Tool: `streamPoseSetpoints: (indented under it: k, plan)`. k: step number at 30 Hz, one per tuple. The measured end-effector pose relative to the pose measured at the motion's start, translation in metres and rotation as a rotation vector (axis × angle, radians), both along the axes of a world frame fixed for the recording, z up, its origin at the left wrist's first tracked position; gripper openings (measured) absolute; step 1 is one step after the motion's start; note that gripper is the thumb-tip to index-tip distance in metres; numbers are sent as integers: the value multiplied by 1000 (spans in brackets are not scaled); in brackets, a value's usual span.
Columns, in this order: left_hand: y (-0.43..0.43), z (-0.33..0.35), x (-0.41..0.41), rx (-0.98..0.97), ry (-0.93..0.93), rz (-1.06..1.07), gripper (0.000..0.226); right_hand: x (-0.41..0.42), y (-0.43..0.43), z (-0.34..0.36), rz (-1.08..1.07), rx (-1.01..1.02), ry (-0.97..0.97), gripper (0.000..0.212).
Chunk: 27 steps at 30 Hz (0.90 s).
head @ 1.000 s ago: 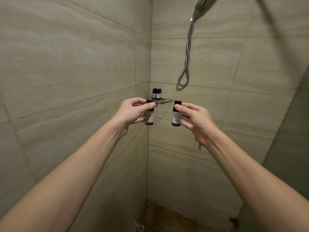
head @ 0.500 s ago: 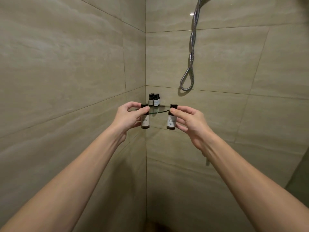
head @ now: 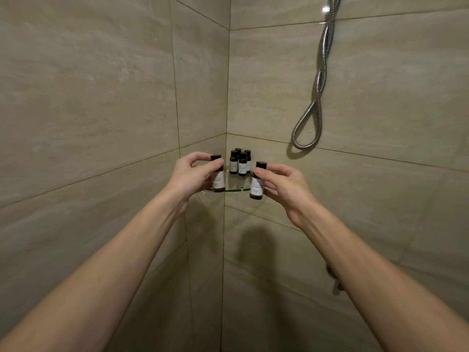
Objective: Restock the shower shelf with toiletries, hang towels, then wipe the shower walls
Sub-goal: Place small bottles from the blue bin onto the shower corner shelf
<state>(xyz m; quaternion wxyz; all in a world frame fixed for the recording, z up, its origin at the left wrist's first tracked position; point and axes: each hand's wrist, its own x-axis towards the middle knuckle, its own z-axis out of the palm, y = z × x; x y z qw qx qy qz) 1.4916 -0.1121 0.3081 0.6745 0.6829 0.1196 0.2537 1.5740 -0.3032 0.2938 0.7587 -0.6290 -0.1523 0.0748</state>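
Observation:
A small glass corner shelf (head: 237,189) is fixed where two beige tiled walls meet. Several small dark toiletry bottles (head: 239,162) with pale labels stand at its back. My left hand (head: 189,175) pinches a like bottle (head: 218,179) upright at the shelf's left front edge. My right hand (head: 284,185) pinches another upright bottle (head: 257,184) at the shelf's right front edge, its base a little below the glass rim. Whether either held bottle touches the shelf I cannot tell.
A metal shower hose (head: 311,118) hangs in a loop on the right wall, above and right of the shelf. Large beige tiles cover both walls. A small metal fitting (head: 336,285) shows low on the right wall beside my right forearm.
Both hands have carried their bottles forward to the shelf's front edge. The view has come closer, and more bottles at the back of the shelf now show.

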Motion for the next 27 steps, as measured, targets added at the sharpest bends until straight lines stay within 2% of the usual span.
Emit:
streamPoseSetpoints:
  k: [14, 19, 27]
  plan:
    - [49, -25, 116, 120, 23, -101, 23, 78, 69, -20, -133, -140, -124, 23]
    - [56, -32, 142, 156, 28, -154, 26, 101, 82, -31, -175, -185, -153, 21]
    - [63, -50, 166, 203, 17, -127, 25, 115, 92, -40, -235, -214, -182, 18]
